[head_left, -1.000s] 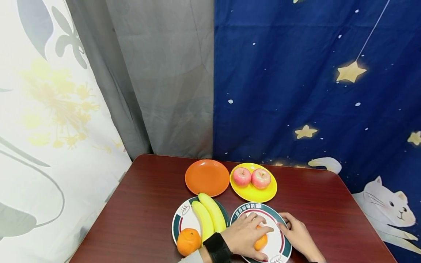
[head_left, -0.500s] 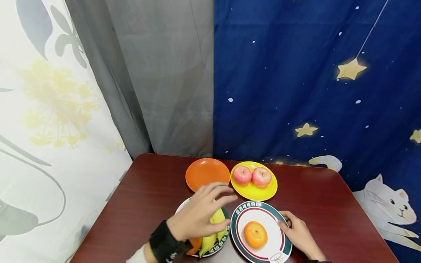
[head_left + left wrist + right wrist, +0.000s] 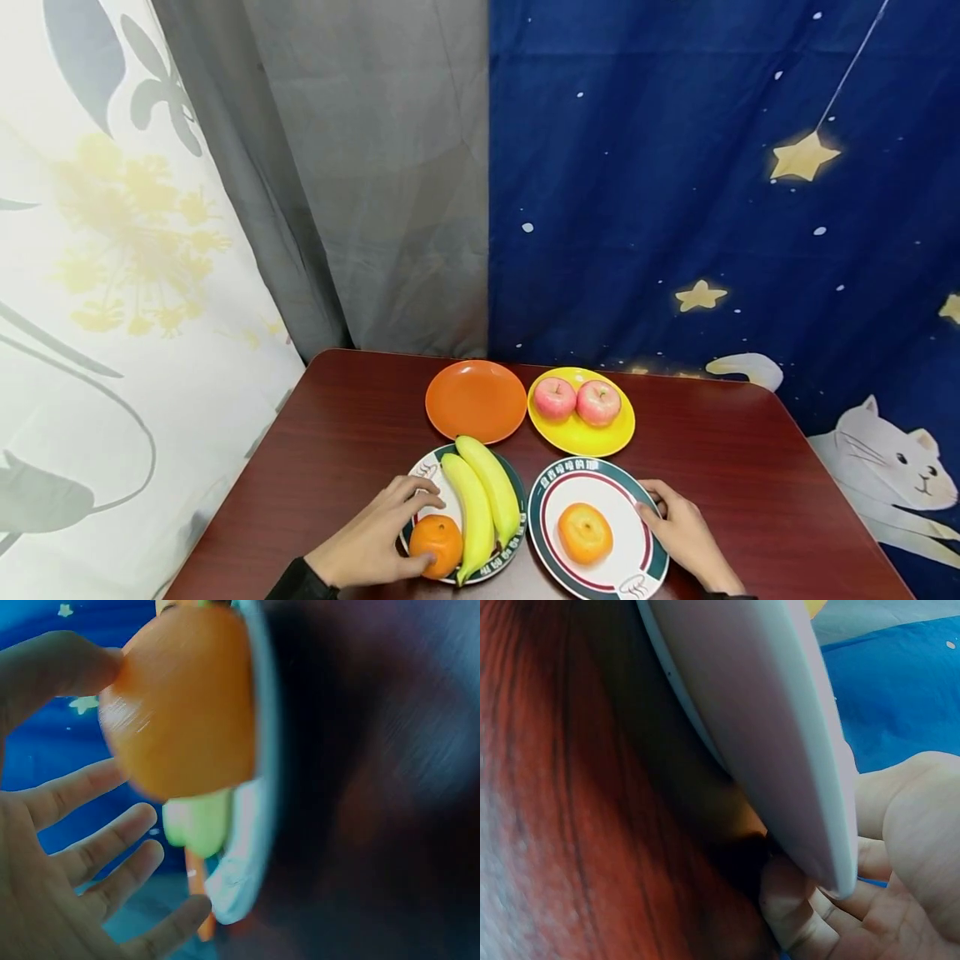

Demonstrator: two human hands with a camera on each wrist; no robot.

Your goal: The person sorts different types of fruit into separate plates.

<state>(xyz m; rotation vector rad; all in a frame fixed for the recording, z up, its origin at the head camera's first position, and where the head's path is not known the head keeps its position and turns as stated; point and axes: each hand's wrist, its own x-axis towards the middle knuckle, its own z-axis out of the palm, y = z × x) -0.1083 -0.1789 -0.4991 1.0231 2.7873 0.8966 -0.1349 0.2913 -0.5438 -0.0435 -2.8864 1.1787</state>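
On the left patterned plate [image 3: 429,468] lie two bananas [image 3: 480,496] and an orange [image 3: 437,546]. My left hand [image 3: 375,533] surrounds that orange from the left, thumb at its near side. In the left wrist view the thumb meets the orange [image 3: 184,705], while the other fingers are spread and fairly straight. A second orange [image 3: 585,532] sits in the middle of the right patterned plate [image 3: 626,533]. My right hand [image 3: 686,533] pinches this plate's right rim, thumb on top. The right wrist view has fingertips under the plate edge [image 3: 780,735].
Behind the patterned plates are an orange plate [image 3: 476,402] with nothing on it and a yellow plate [image 3: 577,437] bearing two apples [image 3: 577,402]. All stand on a dark red wooden table [image 3: 337,433]. Curtains [image 3: 637,183] hang behind the table's far edge.
My left hand has let go of the orange on the right plate and moved left, over the bananas, to the orange on the left plate. The right hand stays at its plate rim.
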